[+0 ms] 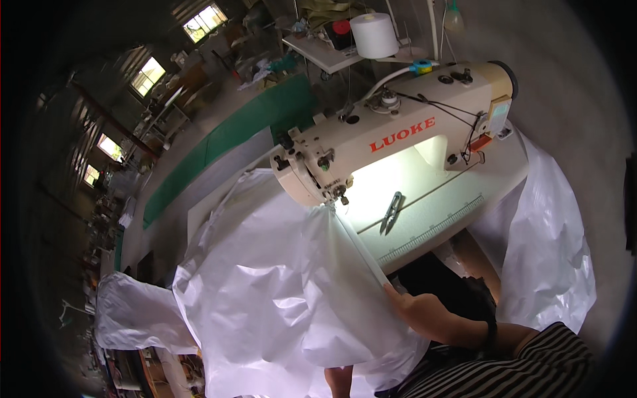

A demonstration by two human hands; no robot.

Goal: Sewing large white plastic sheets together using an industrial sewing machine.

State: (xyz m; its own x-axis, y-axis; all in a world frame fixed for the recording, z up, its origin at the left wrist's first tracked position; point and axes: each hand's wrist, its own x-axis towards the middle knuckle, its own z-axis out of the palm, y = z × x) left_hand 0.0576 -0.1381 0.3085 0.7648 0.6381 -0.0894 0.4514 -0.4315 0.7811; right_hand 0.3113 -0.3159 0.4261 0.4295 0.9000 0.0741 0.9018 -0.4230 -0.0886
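A large white glossy sheet (265,285), perhaps plastic or coated fabric, spreads over the left side of the sewing machine (405,132) and hangs toward me. Its folded edge runs up under the needle area. My right hand (415,310) pinches that edge just off the table's near side. Of my left arm only a short piece shows at the lower edge; my left hand is hidden by the sheet. Thread snips (392,212) lie on the lit machine bed, to the right of the needle.
A white thread cone (373,36) stands behind the machine. More white sheet (551,239) hangs at the right. A green-edged table (232,132) curves away at the back left. A ruler strip (431,229) lines the bed's near edge.
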